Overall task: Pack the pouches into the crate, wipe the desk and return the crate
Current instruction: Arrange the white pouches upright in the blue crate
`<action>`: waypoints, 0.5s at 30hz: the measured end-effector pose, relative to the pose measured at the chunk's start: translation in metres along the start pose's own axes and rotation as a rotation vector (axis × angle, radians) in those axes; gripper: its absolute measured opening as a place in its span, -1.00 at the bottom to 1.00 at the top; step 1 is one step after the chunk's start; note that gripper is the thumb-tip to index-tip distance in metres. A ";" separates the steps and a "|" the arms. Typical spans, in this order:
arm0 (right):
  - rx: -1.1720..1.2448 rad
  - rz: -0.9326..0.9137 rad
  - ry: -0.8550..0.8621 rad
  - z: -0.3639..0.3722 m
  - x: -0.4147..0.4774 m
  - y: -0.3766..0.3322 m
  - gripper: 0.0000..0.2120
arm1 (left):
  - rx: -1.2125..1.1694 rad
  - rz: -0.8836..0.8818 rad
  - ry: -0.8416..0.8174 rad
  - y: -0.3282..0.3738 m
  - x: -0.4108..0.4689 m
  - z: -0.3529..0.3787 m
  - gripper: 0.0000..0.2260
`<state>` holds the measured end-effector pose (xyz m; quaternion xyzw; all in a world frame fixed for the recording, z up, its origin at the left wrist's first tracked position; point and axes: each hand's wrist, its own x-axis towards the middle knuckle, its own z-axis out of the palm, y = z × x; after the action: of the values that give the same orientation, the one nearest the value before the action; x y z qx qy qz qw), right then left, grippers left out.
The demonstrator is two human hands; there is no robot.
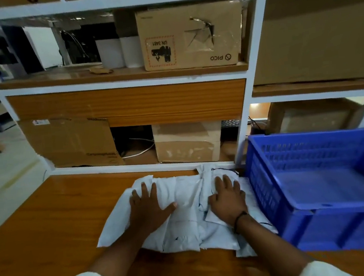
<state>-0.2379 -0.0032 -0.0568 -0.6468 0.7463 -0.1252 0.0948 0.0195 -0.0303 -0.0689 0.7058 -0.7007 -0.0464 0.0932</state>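
White pouches (188, 195) under left hand (148, 205), right hand (228, 202), both grips flat, crate (318, 227) beside

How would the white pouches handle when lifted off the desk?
The pouches look thin and creased, so probably floppy and light. They overlap loosely under the left hand and right hand, so may slide apart.

pouches (184, 213) on desk (41, 229), crate (318, 220) right
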 end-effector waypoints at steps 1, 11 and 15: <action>0.014 0.013 0.002 -0.002 0.002 -0.001 -0.32 | -0.010 0.008 0.012 0.001 0.000 0.003 -0.01; 0.043 0.093 0.005 0.001 -0.003 -0.007 -0.34 | -0.059 0.028 0.093 0.009 -0.007 0.014 -0.23; 0.027 0.096 -0.017 0.006 -0.007 -0.007 -0.35 | -0.073 0.009 0.039 0.006 -0.007 0.015 -0.20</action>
<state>-0.2288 0.0022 -0.0604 -0.6101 0.7737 -0.1250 0.1158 0.0102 -0.0245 -0.0824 0.6996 -0.6997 -0.0579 0.1330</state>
